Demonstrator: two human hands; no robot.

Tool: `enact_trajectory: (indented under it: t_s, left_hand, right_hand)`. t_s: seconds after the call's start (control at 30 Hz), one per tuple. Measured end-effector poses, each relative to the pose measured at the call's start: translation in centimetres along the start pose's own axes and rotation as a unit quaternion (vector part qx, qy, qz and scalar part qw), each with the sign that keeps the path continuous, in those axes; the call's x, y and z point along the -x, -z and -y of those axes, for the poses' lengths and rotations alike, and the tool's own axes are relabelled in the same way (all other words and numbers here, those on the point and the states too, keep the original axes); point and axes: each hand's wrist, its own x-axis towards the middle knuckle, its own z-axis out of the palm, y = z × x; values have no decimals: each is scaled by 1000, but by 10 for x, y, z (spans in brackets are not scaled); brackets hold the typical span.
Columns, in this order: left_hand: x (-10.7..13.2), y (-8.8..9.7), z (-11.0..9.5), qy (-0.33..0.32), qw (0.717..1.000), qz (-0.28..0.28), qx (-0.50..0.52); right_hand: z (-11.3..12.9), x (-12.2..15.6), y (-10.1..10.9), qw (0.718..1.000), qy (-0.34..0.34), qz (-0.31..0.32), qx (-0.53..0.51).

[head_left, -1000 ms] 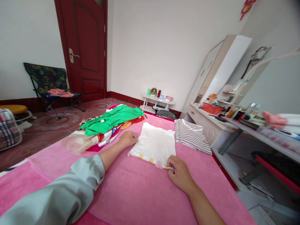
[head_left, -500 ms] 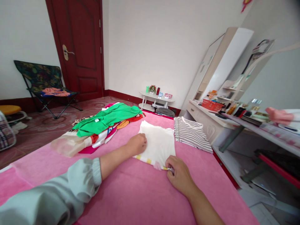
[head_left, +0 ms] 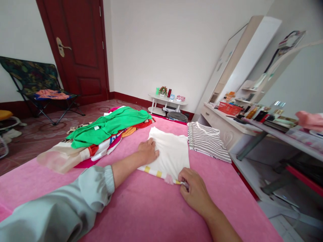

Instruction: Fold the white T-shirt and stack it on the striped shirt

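Note:
A white garment [head_left: 171,151], likely a shirt, lies folded into a rough square on the pink bedspread. Its near edge shows yellow patches and a small pink tassel. My left hand [head_left: 148,152] rests on the garment's left side, fingers stretched forward and nothing gripped. At the near right corner, my right hand [head_left: 192,184] pinches the hem between thumb and fingers. Beyond it to the right lies a folded black-and-white striped shirt [head_left: 207,141].
A heap of clothes topped by a green garment [head_left: 113,124] lies to the left on the pink bedspread [head_left: 141,205]. A dressing table [head_left: 219,117] with a red basket [head_left: 229,108] stands on the right. A folding chair [head_left: 37,80] is by the door.
My left hand has gone from closed fingers to stretched out, lying flatter on the garment's left side. My right hand keeps its pinch at the corner. The view has shifted slightly.

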Motion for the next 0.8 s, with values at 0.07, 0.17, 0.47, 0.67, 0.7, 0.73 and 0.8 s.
enact_trajectory:
  t_s: [0.07, 0.17, 0.47, 0.67, 0.7, 0.73, 0.8]
  left_hand:
    - [1, -1, -1, 2, 1000, 1, -11]
    - [4, -5, 2, -16, 999, -12, -28]
    - [-24, 22, 7, 36, 995, 54, -79]
    - [-22, 19, -24, -60, 996, 38, -56]
    - [-22, 13, -25, -92, 994, 48, -31]
    - [-23, 6, -23, -109, 992, 58, -6]
    - [-27, -6, -17, -104, 992, 68, 27]
  right_hand:
    - [0, 0, 0, 1000, -1, 0, -2]
    - [0, 0, 0, 1000, -2, 1, -4]
    - [5, 0, 5, 1000, -9, 10, 4]
    - [5, 1, 4, 1000, -10, 10, -1]
    - [4, 1, 4, 1000, -11, 10, -3]
    - [3, 1, 4, 1000, -11, 8, -7]
    - [3, 2, 5, 1000, -10, 6, -17]
